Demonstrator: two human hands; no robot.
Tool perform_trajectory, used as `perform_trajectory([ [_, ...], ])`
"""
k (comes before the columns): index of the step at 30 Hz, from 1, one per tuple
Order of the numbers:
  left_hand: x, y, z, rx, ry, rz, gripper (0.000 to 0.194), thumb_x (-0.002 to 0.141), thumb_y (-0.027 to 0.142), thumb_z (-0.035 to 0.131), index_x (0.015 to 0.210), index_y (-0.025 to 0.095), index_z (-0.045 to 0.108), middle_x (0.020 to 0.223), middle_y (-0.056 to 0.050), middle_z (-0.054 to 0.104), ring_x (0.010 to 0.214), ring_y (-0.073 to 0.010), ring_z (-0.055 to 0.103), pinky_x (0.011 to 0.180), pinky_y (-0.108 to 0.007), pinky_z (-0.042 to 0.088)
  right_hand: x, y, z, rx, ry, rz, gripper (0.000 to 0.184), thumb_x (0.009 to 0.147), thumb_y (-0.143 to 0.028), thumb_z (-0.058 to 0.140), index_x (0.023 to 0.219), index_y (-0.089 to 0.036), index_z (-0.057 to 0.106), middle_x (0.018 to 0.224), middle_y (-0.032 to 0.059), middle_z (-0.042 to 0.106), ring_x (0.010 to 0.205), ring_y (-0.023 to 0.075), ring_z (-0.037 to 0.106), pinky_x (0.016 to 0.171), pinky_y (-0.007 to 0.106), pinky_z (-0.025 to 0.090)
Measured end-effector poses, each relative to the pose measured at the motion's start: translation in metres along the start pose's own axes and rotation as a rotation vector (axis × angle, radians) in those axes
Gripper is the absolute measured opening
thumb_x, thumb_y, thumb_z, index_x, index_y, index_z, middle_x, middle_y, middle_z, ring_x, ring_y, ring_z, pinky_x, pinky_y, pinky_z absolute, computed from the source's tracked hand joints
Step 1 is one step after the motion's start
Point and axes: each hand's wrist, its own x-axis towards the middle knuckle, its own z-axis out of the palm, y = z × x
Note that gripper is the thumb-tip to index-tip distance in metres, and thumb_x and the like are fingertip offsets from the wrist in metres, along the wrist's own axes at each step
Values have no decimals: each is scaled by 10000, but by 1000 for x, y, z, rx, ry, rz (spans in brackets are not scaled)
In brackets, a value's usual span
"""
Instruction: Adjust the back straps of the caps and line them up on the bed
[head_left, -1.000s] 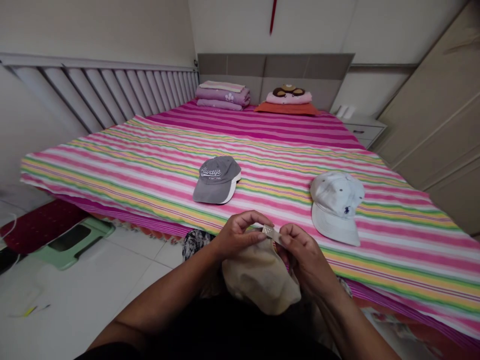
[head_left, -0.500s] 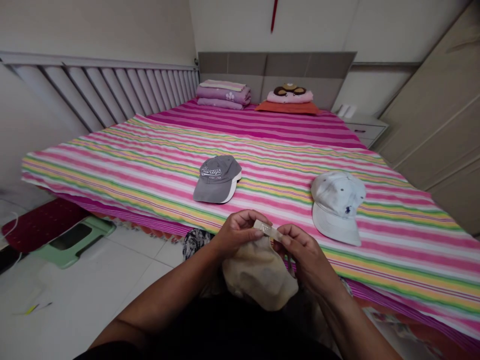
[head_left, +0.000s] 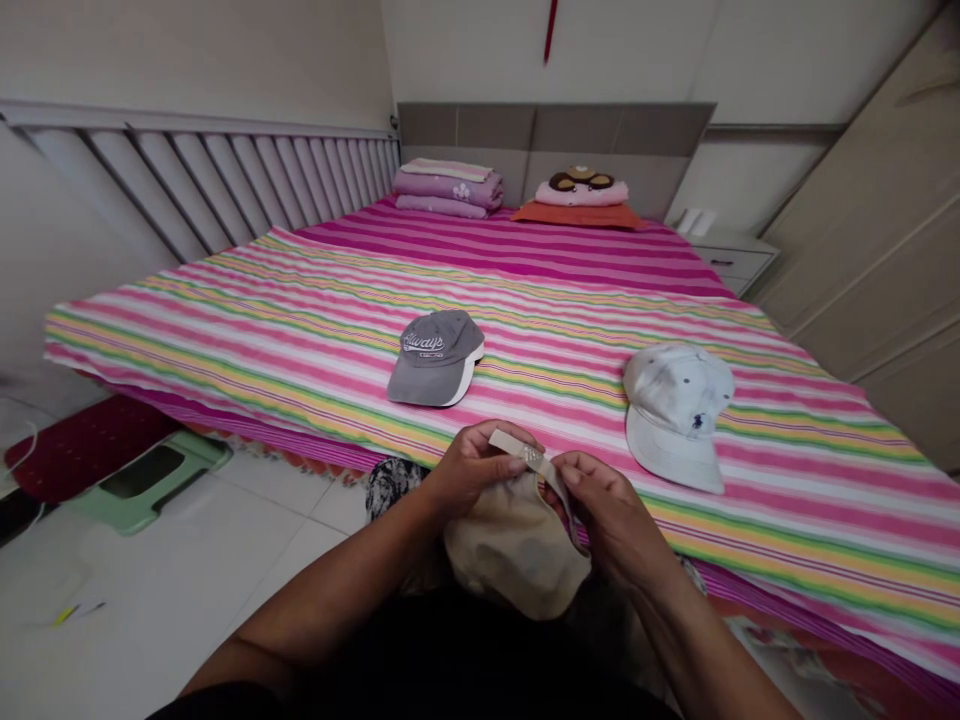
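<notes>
As left hand (head_left: 472, 472), right hand (head_left: 611, 505) pinch strap (head_left: 507, 442) | bed edge (head_left: 322, 446) near

Left cap (head_left: 435, 360), right cap (head_left: 677, 415) on bed (head_left: 300, 300), well apart. 3rd cap (head_left: 517, 550) before bed, in left hand (head_left: 476, 470) and right hand (head_left: 611, 510). Left stack (head_left: 448, 190), right stack (head_left: 579, 206) before headboard (head_left: 491, 130). Nightstand (head_left: 733, 262) right of bed (far end). Stool (head_left: 127, 513) on floor (head_left: 240, 520), front left.

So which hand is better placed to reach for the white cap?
Probably the right hand: it lies nearer the white cap than the left hand does, though both hold the beige cap.
</notes>
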Motion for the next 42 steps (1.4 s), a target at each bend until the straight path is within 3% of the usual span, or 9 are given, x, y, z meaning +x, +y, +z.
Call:
perform_trajectory([
  [6,1,-2,-1,-26,-4,11,247,615,200,707,843,146,630,741,-27,640,640,-114,575,652,-243,430,0,0,1,11,21,28,226,689,-337,649,649,-160,516,472,-52,509,325,29,345,291,128,243],
  [23,1,1,4,23,-56,9,237,611,212,710,820,118,648,741,-47,630,672,-135,573,659,-261,432,4,1,5,29,-5,-9,238,707,-330,637,624,-164,488,444,-63,501,279,18,316,269,133,265],
  [29,2,-2,-2,-18,-7,27,245,613,199,709,842,136,648,810,-54,649,720,-143,586,680,-258,433,3,1,3,24,-9,-31,228,705,-343,652,737,-191,486,541,-45,565,357,42,400,314,136,297],
  [35,3,-4,-3,-89,11,27,239,615,170,706,845,138,649,769,-40,645,673,-122,581,651,-246,445,1,-1,-2,-20,-26,-42,228,732,-374,625,812,-168,571,621,0,592,493,85,497,450,192,402],
  [42,2,-4,-2,-90,-3,4,242,619,177,705,853,144,649,790,-44,653,693,-128,589,668,-253,445,5,5,-5,7,-72,4,249,716,-370,646,645,-155,541,466,-46,478,353,45,376,337,166,267],
])
